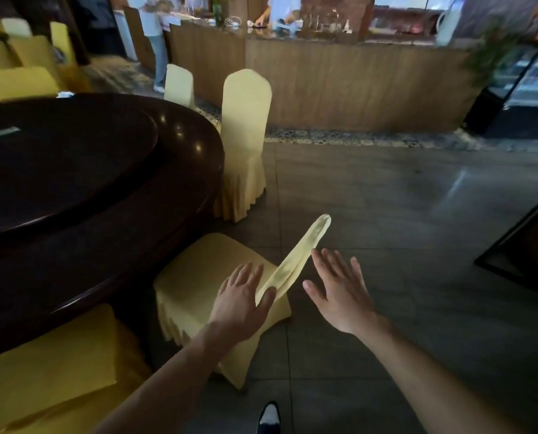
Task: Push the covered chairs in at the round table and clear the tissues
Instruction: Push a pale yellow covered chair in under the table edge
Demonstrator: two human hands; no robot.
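Observation:
A yellow-covered chair (205,277) stands below me at the edge of the dark round table (111,189), its seat partly under the rim. My left hand (241,299) lies over the near end of the chair's backrest top (302,252), fingers straight and thumb against the cover. My right hand (339,292) hovers open just right of the backrest, apart from it. A second covered chair (244,133) stands upright farther along the table. A small white tissue (65,94) lies at the table's far edge.
Another covered chair (51,368) sits tucked in at lower left, and more stand behind the table (20,79). A wooden counter (355,86) with people behind it runs across the back. Grey tiled floor (386,198) spreads to the right. My shoe (269,416) shows below.

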